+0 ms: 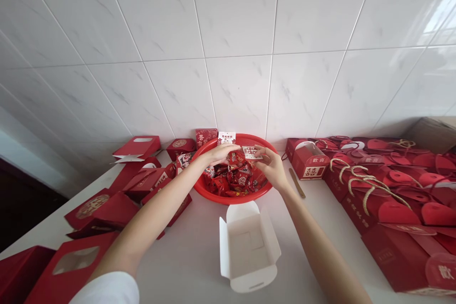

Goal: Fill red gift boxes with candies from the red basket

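My right hand (pixel 270 167) pinches a white-and-red packet (pixel 252 152) above the red basket (pixel 233 201) of sweets; my left hand (pixel 221 153), fingers extended, hovers opposite. An open box (pixel 248 247) sits just in front.

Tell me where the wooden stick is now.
In the head view, the stick lies on the table, right of centre, between the red basket and a red box.

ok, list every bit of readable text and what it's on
"歡喜", "囍": box right of basket
"歡": lower-right box, flap cut off by picture edge
"吾": red packet, rest unclear
"520", probably: candy wrapper
Too blurred or small: card in right fingers, remaining print
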Demonstrator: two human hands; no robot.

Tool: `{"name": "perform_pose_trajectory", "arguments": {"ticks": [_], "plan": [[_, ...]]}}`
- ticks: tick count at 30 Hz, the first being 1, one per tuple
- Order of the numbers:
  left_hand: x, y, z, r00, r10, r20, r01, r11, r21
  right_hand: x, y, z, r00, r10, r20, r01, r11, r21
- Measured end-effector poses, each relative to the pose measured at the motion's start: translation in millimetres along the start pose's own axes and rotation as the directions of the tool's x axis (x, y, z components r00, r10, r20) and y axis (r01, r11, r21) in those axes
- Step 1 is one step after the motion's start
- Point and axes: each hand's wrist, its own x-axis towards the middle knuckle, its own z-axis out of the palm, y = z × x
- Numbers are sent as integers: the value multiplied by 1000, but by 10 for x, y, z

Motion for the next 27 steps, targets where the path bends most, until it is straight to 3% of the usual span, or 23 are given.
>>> {"name": "perform_pose_trajectory", "arguments": {"ticks": [3,5,11,17,21,27], "plan": [[-16,1,39,994,-21,107,28,997,-68,-12,-17,-1,998,-23,61,22,1000,12],[-29,6,65,994,7,105,-2,999,-48,-20,-36,3,997,-29,67,25,999,48],[-35,26,127,987,113,116,-112,994,-16,5,-14,32,997,46,-55,-35,984,177],[-5,36,99,987,140,78,-153,968,197,25,-6,32,993,45,-105,-24,980,196],[50,-37,-20,990,131,59,-142,938,315,19,-39,29,979,70,-190,-32,980,195],[156,-197,-189,992,102,73,-125,848,515,23,-43,38,969,88,-230,-35,974,224]]}}
